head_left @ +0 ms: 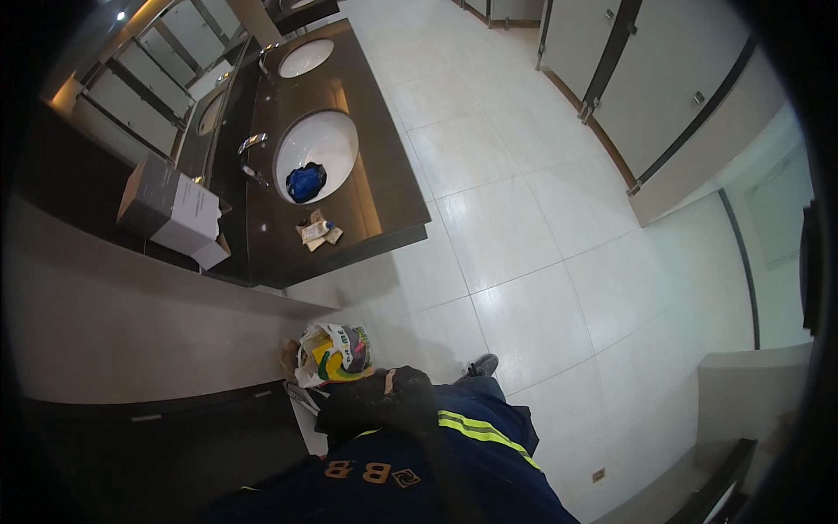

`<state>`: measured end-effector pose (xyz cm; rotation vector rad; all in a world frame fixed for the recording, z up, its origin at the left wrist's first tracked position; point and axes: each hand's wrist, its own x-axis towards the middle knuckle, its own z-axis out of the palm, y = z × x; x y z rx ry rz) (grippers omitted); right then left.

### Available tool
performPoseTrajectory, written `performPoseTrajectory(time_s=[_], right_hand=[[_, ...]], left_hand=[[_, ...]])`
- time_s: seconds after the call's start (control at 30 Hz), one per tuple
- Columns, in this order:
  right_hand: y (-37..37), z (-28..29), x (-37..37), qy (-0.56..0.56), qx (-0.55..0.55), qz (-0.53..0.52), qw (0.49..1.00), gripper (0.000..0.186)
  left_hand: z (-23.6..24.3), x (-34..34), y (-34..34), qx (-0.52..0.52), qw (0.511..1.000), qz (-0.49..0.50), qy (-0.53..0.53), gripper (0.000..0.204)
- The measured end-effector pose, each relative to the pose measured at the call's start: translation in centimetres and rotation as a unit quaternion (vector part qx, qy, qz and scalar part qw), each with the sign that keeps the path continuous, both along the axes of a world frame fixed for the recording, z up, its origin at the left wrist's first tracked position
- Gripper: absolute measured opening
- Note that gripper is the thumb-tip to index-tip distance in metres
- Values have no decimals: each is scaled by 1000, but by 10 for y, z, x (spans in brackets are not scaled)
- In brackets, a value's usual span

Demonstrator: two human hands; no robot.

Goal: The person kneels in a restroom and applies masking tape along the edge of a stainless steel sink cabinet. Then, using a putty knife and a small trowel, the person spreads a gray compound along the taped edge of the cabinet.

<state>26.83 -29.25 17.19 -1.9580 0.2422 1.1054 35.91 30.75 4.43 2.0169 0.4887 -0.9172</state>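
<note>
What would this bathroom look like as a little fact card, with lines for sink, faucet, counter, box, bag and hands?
Sink: nearer one, white, oval; blue-and-black bundle inside
Faucet: silver, on the sink's left
Counter: dark; small bottle on top
Box: grey-white, left of the sink
Plastic bag: white, yellow, green; left of a shoe
Hands: no bare hand visible

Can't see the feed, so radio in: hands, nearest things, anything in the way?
No hand clearly visible. Stuffed plastic bag left of the shoe. Blue bundle in the nearer basin. Possible obstruction: carton at the counter's near end.
</note>
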Motion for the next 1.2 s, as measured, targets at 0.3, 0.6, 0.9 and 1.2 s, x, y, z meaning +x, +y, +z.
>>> performPoseTrajectory(time_s=[0.3, 0.6, 0.9, 1.2], right_hand=[[-90, -4, 69, -22, 7, -5, 1000, 36], [-145, 9, 144, 23, -8, 82, 996, 39], [-168, 28, 337, -35, -61, 309, 948, 38], [-130, -171, 404, -119, 111, 442, 882, 31]], left_hand=[[18, -75, -87, -4, 991, -18, 133, 31], [-26, -55, -122, -195, 918, -332, -89, 25], [105, 227, -236, -48, 983, -89, -152, 42], [-10, 154, -324, -31, 994, 98, 40, 34]])
